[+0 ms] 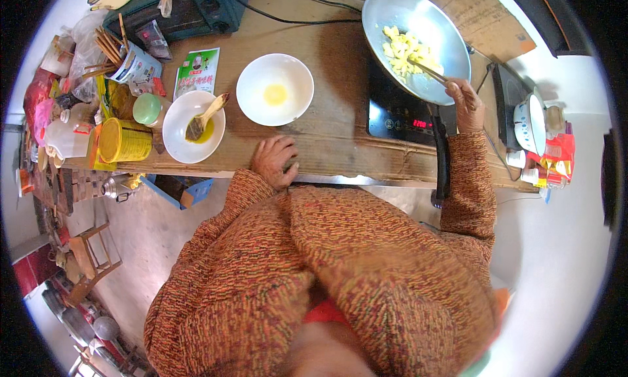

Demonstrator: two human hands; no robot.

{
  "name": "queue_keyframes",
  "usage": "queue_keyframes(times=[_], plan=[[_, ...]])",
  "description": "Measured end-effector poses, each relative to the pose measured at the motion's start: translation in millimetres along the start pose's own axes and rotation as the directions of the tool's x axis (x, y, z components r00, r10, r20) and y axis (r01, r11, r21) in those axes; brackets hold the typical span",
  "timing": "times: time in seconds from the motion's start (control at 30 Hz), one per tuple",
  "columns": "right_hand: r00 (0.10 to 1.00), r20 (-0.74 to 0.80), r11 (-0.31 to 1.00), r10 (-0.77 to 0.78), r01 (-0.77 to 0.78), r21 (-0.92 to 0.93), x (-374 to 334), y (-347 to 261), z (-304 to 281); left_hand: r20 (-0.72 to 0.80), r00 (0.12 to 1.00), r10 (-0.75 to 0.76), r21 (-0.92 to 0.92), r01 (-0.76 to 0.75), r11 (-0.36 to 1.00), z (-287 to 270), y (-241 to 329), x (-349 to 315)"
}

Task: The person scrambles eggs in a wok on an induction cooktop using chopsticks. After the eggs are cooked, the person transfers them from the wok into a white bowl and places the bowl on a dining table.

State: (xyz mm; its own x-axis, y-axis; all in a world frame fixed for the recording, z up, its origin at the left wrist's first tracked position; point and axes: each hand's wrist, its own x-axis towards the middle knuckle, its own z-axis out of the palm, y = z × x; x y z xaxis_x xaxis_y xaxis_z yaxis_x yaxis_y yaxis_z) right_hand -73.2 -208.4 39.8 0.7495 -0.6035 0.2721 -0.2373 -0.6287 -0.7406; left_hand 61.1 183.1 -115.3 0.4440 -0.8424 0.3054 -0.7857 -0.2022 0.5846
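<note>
My right hand (pixel 466 105) is closed around a pair of chopsticks (pixel 425 69), their tips among yellow pieces of food, apparently scrambled egg (pixel 407 48), in a metal wok (pixel 451 23). The wok sits on a black induction cooker (pixel 392 108) with a lit red display. Its black handle (pixel 441 161) points toward me, left of my right forearm. At the table's front edge rests my left hand (pixel 275 162), fingers loosely curled and holding nothing. Beyond it stands a white bowl (pixel 252 92) with a little yellowish liquid. Left of that, another white bowl (pixel 176 131) holds oil and a wooden-handled brush (pixel 209 112).
A green-and-white seasoning packet (pixel 196 72), a yellow tin (pixel 124 141), a green-lidded jar (pixel 147 108) and a tub of chopsticks (pixel 134 63) crowd the left side. A dark green oven (pixel 190 14) stands behind. An enamel basin (pixel 528 123) is at far right; cables cross the back.
</note>
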Motion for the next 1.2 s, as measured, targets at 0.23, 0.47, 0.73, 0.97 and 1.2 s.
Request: queue_keyframes(times=[0.23,0.47,0.73,0.97,1.2], plan=[[0.99,0.101,0.993,-0.102,0.108,-0.056,-17.9,-42.0,17.0,0.036,0.998,0.054,0.002,-0.054,0.999,-3.8,-5.6,0.2],[0.993,0.028,0.97,-0.117,0.12,-0.209,-27.3,-57.6,19.5,0.011,1.0,0.023,-0.035,-0.023,0.999,1.9,-0.3,-1.0],[0.907,0.29,0.767,-0.307,0.416,-0.489,-26.8,-53.1,38.2,-0.015,1.0,0.026,-0.028,-0.027,0.999,8.3,-4.5,-1.6],[0.867,0.365,0.713,-0.339,0.49,-0.502,-21.9,-52.7,39.9,-0.019,1.0,-0.004,-0.003,0.004,1.0,6.2,-3.1,-1.3],[0.918,0.253,0.808,-0.305,0.39,-0.442,-44.1,-47.4,11.3,-0.058,0.998,-0.002,-0.02,0.001,1.0,8.6,-2.6,-1.3]])
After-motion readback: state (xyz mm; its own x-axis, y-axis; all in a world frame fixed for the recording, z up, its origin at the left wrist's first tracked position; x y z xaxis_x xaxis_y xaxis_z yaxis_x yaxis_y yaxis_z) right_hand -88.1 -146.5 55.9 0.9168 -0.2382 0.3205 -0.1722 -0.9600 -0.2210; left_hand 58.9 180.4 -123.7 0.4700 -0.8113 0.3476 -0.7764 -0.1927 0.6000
